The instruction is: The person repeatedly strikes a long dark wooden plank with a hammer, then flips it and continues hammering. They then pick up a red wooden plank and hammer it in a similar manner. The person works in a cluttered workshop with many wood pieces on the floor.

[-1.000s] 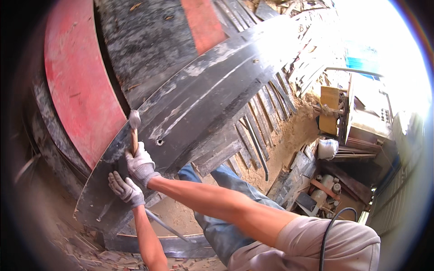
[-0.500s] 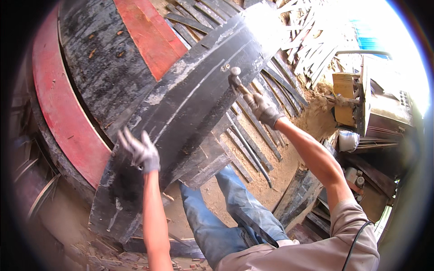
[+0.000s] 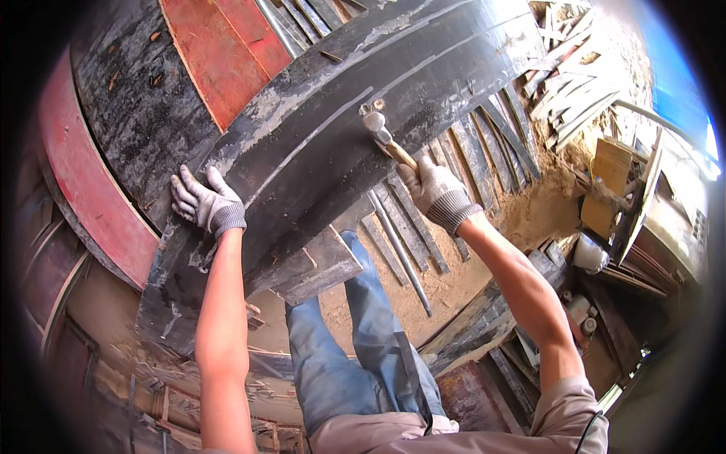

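A long dark board (image 3: 318,181) with pale scrapes and white streaks slants from lower left to upper right in front of me. My left hand (image 3: 206,200), in a grey-white knit glove, rests on its left part with the fingers spread. In my right hand (image 3: 432,189), gloved alike, is a hammer (image 3: 392,145), gripped by its wooden handle. Its metal head lies over the board's surface, just below a small round pale spot (image 3: 379,104). Whether the head touches the board I cannot tell.
Red panels (image 3: 219,53) and a curved red-faced strip (image 3: 94,178) lie at the left. Dark wooden slats (image 3: 408,219) and a metal pipe (image 3: 401,253) lie on the sandy ground beyond my legs. Scrap wood (image 3: 575,83) is heaped at upper right, above a wooden stand (image 3: 605,178).
My left hand has come down flat onto the board. The hammer head has moved down and left, closer to the board's surface. The whole view has shifted.
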The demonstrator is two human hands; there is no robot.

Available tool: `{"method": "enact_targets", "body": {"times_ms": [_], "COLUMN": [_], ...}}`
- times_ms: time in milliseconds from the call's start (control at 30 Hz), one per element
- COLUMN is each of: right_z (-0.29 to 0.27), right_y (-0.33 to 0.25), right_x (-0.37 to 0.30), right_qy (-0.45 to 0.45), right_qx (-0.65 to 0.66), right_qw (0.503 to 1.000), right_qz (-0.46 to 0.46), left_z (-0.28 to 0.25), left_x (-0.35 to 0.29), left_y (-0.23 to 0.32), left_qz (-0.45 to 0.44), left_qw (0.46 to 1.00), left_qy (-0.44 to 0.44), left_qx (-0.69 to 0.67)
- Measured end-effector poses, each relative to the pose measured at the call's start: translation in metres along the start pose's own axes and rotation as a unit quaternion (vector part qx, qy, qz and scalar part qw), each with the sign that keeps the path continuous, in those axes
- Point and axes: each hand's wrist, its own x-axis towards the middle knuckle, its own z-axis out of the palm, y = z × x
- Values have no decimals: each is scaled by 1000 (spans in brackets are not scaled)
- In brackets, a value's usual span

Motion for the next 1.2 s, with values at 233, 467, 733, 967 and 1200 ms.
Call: {"method": "enact_targets", "body": {"times_ms": [233,467,733,967,1200], "right_z": [0,4,135,54,-15], "right_y": [-14,32,157,52,-121], "right_x": [13,-10,54,-19,34], "right_qy": [4,-41,133,83,100], "right_qx": [12,-75,-37,263,573], "right_qw": [999,996,990,958,798], "right_qz": [-38,-1,34,82,158], "left_z": [1,0,-1,-6,-8], "left_x": [-1,3,2,5,7], "left_y": [-1,3,2,5,6], "left_qz": [11,10,11,-1,-18], "left_qw": [1000,1000,1000,999,998], "left_qy": [-11,-26,-18,-40,-56], "left_qx": [13,3,10,-7,3]}}
